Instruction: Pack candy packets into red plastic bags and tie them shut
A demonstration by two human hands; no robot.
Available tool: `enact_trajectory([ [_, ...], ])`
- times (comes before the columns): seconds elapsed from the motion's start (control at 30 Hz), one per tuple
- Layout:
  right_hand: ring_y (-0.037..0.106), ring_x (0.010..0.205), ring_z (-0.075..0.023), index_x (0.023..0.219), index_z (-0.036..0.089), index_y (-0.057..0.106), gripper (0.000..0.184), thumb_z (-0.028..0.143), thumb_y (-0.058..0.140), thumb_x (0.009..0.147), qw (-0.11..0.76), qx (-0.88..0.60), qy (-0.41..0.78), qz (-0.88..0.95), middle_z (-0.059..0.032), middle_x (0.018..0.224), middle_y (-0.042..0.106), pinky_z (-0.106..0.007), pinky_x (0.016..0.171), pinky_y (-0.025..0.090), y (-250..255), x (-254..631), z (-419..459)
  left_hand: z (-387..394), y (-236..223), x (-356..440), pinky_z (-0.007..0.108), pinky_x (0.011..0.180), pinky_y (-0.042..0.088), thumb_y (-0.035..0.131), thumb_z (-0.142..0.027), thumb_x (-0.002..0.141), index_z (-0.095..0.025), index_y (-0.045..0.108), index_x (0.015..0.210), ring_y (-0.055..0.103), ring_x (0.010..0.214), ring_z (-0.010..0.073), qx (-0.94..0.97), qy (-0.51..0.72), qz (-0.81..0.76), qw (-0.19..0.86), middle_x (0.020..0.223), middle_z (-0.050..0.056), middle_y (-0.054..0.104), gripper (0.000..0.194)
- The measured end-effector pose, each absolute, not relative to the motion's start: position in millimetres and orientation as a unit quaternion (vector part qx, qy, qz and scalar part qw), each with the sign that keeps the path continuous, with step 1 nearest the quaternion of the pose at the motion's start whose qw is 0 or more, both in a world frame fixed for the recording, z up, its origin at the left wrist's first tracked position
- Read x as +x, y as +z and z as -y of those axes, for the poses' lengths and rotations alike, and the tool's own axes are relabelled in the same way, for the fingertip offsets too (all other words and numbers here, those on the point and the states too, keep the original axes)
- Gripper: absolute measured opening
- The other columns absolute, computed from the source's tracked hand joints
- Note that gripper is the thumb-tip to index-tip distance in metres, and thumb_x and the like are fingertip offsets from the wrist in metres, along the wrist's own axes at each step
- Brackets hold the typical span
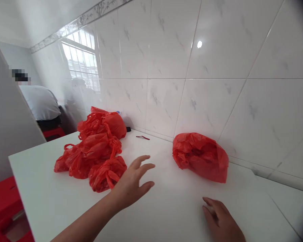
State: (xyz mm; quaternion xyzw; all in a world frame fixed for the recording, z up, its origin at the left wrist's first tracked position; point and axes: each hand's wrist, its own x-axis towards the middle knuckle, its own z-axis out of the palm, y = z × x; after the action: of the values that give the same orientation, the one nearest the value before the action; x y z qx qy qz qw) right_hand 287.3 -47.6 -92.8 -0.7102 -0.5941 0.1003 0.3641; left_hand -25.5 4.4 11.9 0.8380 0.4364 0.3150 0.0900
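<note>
My left hand (133,181) hovers over the white table (166,215) with its fingers spread and nothing in them. Just left of it lies a knotted red plastic bag (107,174), the nearest of a cluster of several tied red bags. Beyond my right hand (223,218), a separate red plastic bag (200,156) rests against the tiled wall, crumpled, its contents hidden. The right hand is low in the view, fingers curved and thumb apart from them, holding nothing that I can see. Neither hand touches a bag as far as I can tell.
A thin dark red strip (142,137) and a small black object (128,129) lie near the wall (164,104). At left stand a red stool (5,201) and a grey partition (10,127). Past it, a person in a white top (39,102) sits facing away.
</note>
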Motion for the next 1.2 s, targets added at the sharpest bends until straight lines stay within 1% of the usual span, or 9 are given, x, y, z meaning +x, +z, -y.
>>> enact_trajectory([
  [0.1, 0.055, 0.110, -0.0314, 0.117, 0.020, 0.057, 0.037, 0.036, 0.042, 0.087, 0.382, -0.618, -0.091, 0.681, -0.0157, 0.123, 0.054, -0.049, 0.091, 0.047, -92, 268, 26, -34, -5, 21, 0.044, 0.094, 0.049, 0.063, -0.023, 0.078, -0.030, 0.046, 0.128, 0.043, 0.127, 0.0285, 0.869, 0.300, -0.363, 0.153, 0.146, 0.010, 0.034, 0.053],
  [0.17, 0.050, 0.117, -0.0313, 0.127, 0.019, 0.049, 0.040, 0.028, 0.042, 0.088, 0.379, -0.587, -0.160, 0.698, -0.0166, 0.129, 0.049, -0.050, 0.094, 0.045, -91, 258, 10, -57, -21, 52, 0.045, 0.098, 0.045, 0.067, -0.022, 0.075, -0.030, 0.037, 0.137, 0.035, 0.134, 0.0295, 0.870, 0.308, -0.357, 0.146, 0.149, 0.011, 0.028, 0.069],
  [0.37, 0.040, 0.127, -0.0310, 0.142, 0.018, 0.025, 0.055, 0.025, 0.042, 0.091, 0.396, -0.613, -0.239, 0.640, -0.0175, 0.141, 0.037, -0.049, 0.095, 0.045, -85, 261, -31, -100, -60, 118, 0.061, 0.106, 0.026, 0.070, -0.022, 0.070, -0.029, 0.027, 0.144, 0.011, 0.141, 0.0391, 0.851, 0.340, -0.394, 0.067, 0.156, 0.013, 0.009, 0.086],
  [0.5, 0.030, 0.134, -0.0329, 0.143, 0.015, 0.024, 0.058, 0.029, 0.042, 0.090, 0.417, -0.619, -0.252, 0.616, -0.0185, 0.144, 0.034, -0.053, 0.100, 0.037, -83, 275, -54, -109, -67, 132, 0.059, 0.109, 0.017, 0.066, -0.032, 0.075, -0.031, 0.026, 0.145, 0.011, 0.142, 0.0357, 0.875, 0.334, -0.349, -0.039, 0.157, 0.011, 0.010, 0.081],
  [0.6, 0.042, 0.125, -0.0330, 0.141, 0.013, 0.031, 0.058, 0.033, 0.044, 0.088, 0.439, -0.660, -0.166, 0.587, -0.0191, 0.136, 0.045, -0.049, 0.092, 0.045, -81, 285, -66, -122, -65, 141, 0.057, 0.111, 0.011, 0.060, -0.034, 0.079, -0.030, 0.029, 0.144, 0.013, 0.142, 0.0326, 0.890, 0.330, -0.302, -0.085, 0.156, 0.008, 0.018, 0.072],
  [0.7, 0.053, 0.112, -0.0312, 0.136, 0.019, 0.042, 0.054, 0.037, 0.046, 0.085, 0.456, -0.709, -0.003, 0.538, -0.0136, 0.127, 0.055, -0.044, 0.081, 0.050, -79, 292, -69, -139, -62, 152, 0.057, 0.111, 0.011, 0.062, -0.030, 0.075, -0.029, 0.028, 0.144, 0.016, 0.141, 0.0324, 0.905, 0.302, -0.292, -0.066, 0.153, 0.006, 0.026, 0.077],
  [0.87, 0.059, 0.087, -0.0232, 0.095, 0.025, 0.067, 0.026, 0.032, 0.048, 0.078, 0.530, -0.692, 0.170, 0.459, -0.0030, 0.099, 0.067, -0.035, 0.074, 0.047, -70, 295, -64, -159, -60, 163, 0.060, 0.108, 0.018, 0.070, -0.036, 0.067, -0.031, 0.028, 0.143, 0.022, 0.138, 0.0349, 0.901, 0.273, -0.337, 0.005, 0.151, 0.005, 0.032, 0.087],
  [1.03, 0.043, 0.055, -0.0132, 0.065, 0.022, 0.061, 0.006, 0.020, 0.055, 0.065, 0.648, -0.601, 0.329, 0.331, 0.0039, 0.058, 0.052, -0.024, 0.051, 0.035, -63, 302, -59, -164, -62, 162, 0.063, 0.106, 0.017, 0.074, -0.044, 0.062, -0.034, 0.032, 0.141, 0.023, 0.137, 0.0360, 0.891, 0.272, -0.362, 0.036, 0.149, 0.005, 0.034, 0.090],
  [1.2, 0.048, 0.059, -0.0134, 0.066, 0.021, 0.059, 0.007, 0.019, 0.059, 0.059, 0.707, -0.439, 0.504, 0.231, 0.0024, 0.066, 0.055, -0.025, 0.053, 0.039, -60, 325, -55, -167, -63, 161, 0.061, 0.105, 0.017, 0.071, -0.045, 0.067, -0.035, 0.038, 0.137, 0.021, 0.138, 0.0366, 0.881, 0.279, -0.380, 0.041, 0.151, 0.005, 0.031, 0.079],
])
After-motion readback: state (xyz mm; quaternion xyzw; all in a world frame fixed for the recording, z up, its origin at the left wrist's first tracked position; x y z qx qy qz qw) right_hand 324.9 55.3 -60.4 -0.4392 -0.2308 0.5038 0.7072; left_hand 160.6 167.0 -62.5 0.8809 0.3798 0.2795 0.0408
